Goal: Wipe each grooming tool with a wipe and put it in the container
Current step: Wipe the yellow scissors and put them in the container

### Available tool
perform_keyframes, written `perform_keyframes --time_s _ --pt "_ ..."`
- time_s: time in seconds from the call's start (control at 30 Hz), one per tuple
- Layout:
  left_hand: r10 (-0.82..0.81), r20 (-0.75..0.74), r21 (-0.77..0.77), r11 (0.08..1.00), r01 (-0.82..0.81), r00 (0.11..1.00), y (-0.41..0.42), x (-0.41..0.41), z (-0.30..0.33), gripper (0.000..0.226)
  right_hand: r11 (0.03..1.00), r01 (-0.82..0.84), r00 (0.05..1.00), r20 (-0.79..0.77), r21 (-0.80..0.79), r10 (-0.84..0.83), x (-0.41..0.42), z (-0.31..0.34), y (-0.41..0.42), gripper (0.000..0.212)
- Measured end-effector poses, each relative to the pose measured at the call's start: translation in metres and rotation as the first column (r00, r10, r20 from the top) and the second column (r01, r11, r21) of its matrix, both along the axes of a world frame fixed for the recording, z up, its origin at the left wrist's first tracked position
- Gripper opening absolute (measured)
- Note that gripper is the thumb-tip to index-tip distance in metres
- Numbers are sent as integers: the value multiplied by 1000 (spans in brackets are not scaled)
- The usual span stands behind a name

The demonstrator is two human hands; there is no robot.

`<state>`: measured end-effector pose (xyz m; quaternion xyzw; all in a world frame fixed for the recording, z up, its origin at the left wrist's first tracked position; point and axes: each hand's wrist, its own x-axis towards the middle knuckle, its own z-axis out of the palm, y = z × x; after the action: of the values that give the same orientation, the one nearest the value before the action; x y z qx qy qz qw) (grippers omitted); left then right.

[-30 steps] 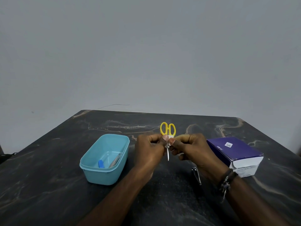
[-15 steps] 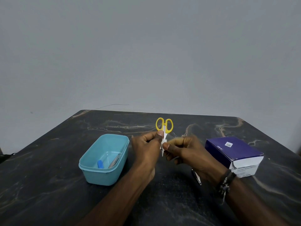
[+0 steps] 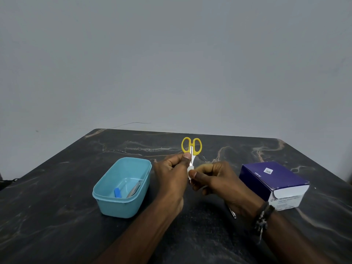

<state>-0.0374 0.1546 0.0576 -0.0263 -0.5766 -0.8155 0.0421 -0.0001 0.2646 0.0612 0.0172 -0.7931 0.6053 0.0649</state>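
container [image 3: 122, 187] left of hands, box [image 3: 274, 184] right, scissors [image 3: 192, 149] between

Black marble-patterned tabletop [image 3: 57, 216] carries tan and white veining. Left of the scissors, the light-blue plastic rectangular container [image 3: 118, 204] holds a bright blue piece [image 3: 117, 192] and a silver metal tool [image 3: 134, 189]. Small scissors [image 3: 191, 147]: yellow loop handles, silver blades. Right of them, cardboard box [image 3: 274, 180]: purple top, white front.
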Motion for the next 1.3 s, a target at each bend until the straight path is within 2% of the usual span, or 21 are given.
perform_keyframes --time_s 0.17,0.3,0.47,0.83,1.0,1.13,1.3 --pt "4 12 24 1000 -4 1000 0 2 3 17 1000 -26 999 -29 10 27 -1 1 3 19" --pt "-21 14 68 998 20 1000 -6 -2 6 12 993 -87 996 -11 77 88 1 3 7 21" --pt "44 19 68 997 -45 999 -11 -7 7 9 987 -108 994 2 120 108 3 5 7 21" --pt "145 6 117 982 -145 989 -12 -10 7 9 994 108 990 -94 -20 -109 -1 13 17 19" --pt "-15 -7 75 997 15 1000 -15 -8 10 22 969 246 944 -219 -33 -248 -3 12 21 25" --pt "-128 -7 -15 992 128 992 -11 -1 10 16 919 384 870 -298 -90 -392 -6 14 31 31" --pt "-141 -2 27 990 141 990 -9 2 11 13 836 495 771 -324 -238 -549 -6 18 37 25"
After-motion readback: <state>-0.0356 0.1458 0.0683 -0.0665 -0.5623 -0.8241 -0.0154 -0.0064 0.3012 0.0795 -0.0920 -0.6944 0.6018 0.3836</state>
